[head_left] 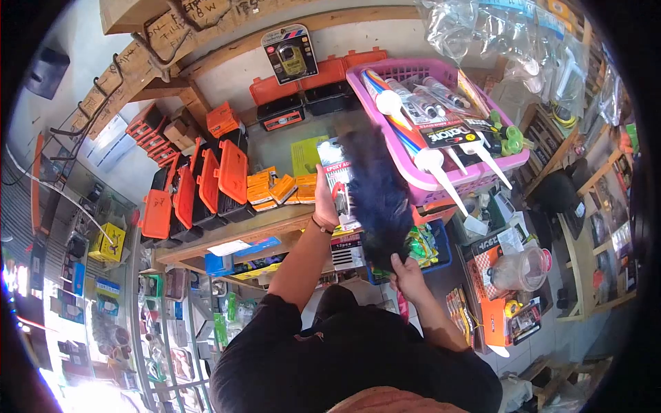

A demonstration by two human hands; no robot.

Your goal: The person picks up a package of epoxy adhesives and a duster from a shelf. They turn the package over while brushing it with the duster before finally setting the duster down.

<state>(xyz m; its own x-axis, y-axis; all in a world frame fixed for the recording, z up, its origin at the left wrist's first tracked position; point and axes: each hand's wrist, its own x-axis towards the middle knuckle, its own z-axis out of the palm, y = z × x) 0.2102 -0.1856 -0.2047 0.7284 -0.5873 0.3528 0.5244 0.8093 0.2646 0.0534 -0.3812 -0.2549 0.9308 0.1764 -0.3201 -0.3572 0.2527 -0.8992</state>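
My right hand [407,277] is closed round the lower end of a dark, fluffy duster [375,186], blurred by motion. The duster reaches up beside the pink basket [441,180]. In my left hand [325,199] is a carded epoxy adhesive pack [339,175], held upright at its left edge, with the duster over or against its right side. Small orange boxes [282,188] stand on the glass-topped counter just left of my left hand.
Open orange-lidded cases [233,172] line the counter's left. Tubes and white nozzles [441,182] stick out of the basket. Hooks [155,58] hang from the beam above. A clear jar [520,270] stands at the right, and shelves of goods [169,323] lie lower left.
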